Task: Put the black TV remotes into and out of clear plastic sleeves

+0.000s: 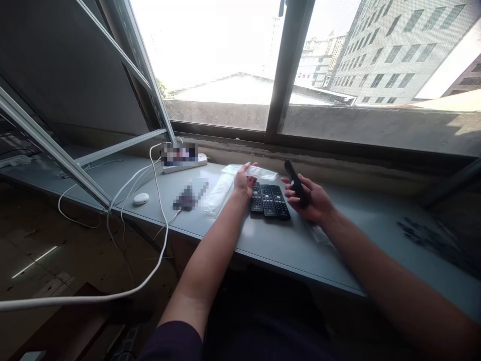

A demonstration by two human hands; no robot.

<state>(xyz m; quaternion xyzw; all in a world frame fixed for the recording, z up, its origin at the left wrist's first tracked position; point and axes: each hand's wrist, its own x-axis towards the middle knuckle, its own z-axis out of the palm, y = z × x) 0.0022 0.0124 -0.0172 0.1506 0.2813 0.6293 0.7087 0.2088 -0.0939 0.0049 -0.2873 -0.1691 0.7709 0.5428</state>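
Right hand [313,203] grasps a black remote [294,177] at three o'clock of the remote row [268,197]; left hand [244,183], at ten, fingers loosely parted; a light, steady hold serves best

Left sleeve [172,343] short, dark purple; left hand [244,182], right hand [311,201] bare.

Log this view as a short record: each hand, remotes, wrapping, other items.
Right hand: holding a dark remote above the table
Left hand: beside the leftmost lying remote; grip unclear
Lying remotes: three, dark, side by side, keypads up
Wrapping: translucent plastic, mostly left of those
Farther left: round white device, white cables
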